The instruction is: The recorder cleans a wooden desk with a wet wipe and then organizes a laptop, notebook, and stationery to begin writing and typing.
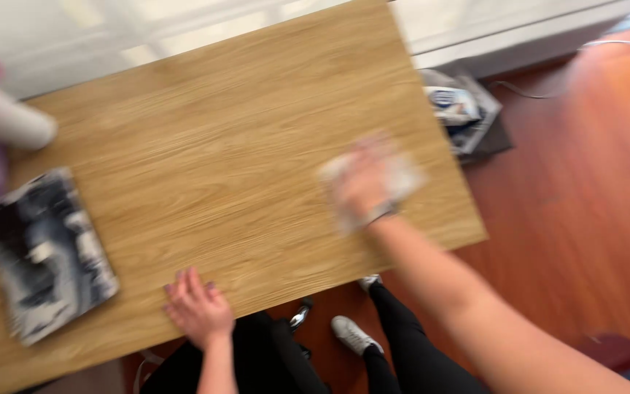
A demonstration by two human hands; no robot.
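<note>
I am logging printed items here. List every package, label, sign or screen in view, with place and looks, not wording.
Black-and-white patterned flat item: left end of the wooden table, rectangular, possibly a book or sleeve; blurred.
White and blue package: on the floor past the table's right edge, atop grey flat things; soft bag shape.
No signs or screens show.

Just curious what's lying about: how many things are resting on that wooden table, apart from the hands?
3, perhaps more past the left edge: a white cloth under the right hand, a black-and-white book at the left, and a pale cylinder at the far left. The left hand lies flat on the table.
</note>
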